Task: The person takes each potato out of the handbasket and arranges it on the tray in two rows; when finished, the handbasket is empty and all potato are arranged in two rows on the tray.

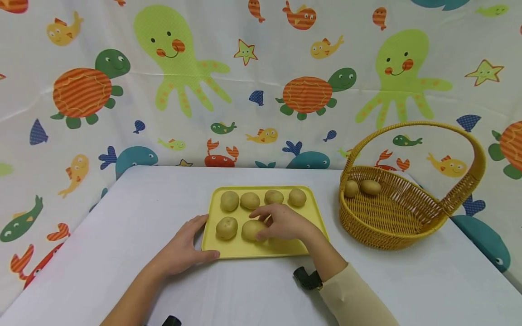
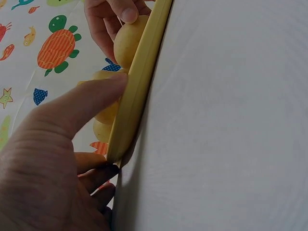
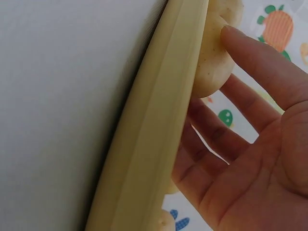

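Note:
A yellow tray [image 1: 261,252] lies on the table with several potatoes on it. Four fingers and the thumb of my left hand [image 1: 183,249] span its near left corner and hold it; the thumb lies along the front rim [image 2: 129,106]. My right hand [image 1: 281,222] reaches over the tray and grips a front-row potato [image 1: 249,230], thumb on the near side, fingers at the far side. Left of it sits another potato [image 1: 226,227]. Behind them runs a back row, including one potato [image 1: 229,201] at its left end and another [image 1: 297,197] at its right.
Right of the tray stands a wicker basket [image 1: 391,240] with a tall arched handle. Two potatoes, one [image 1: 370,187] beside the other [image 1: 351,188], lie in its far left part. The white table [image 1: 163,194] ends at a patterned cloth [image 1: 261,149] behind.

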Available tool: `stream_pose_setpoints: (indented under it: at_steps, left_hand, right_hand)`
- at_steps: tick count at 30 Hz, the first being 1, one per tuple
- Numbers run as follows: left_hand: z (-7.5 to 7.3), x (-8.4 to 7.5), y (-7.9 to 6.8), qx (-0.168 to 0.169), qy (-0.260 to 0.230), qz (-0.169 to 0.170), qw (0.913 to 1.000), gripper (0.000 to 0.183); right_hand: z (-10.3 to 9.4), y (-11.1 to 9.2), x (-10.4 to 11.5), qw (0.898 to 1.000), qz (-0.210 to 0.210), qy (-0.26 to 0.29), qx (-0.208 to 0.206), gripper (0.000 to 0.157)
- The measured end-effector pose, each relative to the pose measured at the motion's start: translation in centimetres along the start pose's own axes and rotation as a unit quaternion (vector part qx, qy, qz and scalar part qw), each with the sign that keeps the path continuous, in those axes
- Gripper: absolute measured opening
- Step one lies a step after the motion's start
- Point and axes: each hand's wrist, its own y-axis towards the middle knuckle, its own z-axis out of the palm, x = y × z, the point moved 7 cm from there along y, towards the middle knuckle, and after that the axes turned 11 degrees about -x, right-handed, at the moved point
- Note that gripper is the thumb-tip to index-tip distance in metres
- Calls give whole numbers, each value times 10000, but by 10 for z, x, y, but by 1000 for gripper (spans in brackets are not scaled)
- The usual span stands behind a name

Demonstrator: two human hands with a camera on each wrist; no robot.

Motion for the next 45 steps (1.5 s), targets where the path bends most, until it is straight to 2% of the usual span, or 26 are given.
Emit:
stream_pose_setpoints:
  at_steps: [8,17,23,31,34,39,45]
  left_hand:
    - [1,-2,1,20,-12,-16,10000,106]
    - [2,-4,1,36,-31,8,10000,106]
    - [0,-2,2,-26,-37,68,10000,106]
    - [1,1,1,54,-19,-64,10000,107]
    - [1,2,1,89,-13,-67,9999,107]
    - [2,2,1,84,-12,-9,10000,107]
    - [3,2,1,103,18,-46,9999,108]
  right_hand:
    - [-2,-3,1,10000,-50,0,-2,45]
    - [-9,-7,-2,9999,101,-12,-16,51]
    - [-24,-10,2,9995,10,176,-255,52]
    - [-45,-15,7,9950,-590,484,-643,45]
    - [-57,-20,7,9935,-551,558,-827,42]
    - [-74,-27,5,9926,-216,583,-1044,42]
    - [-89,-34,5,9911,-187,475,-1232,43]
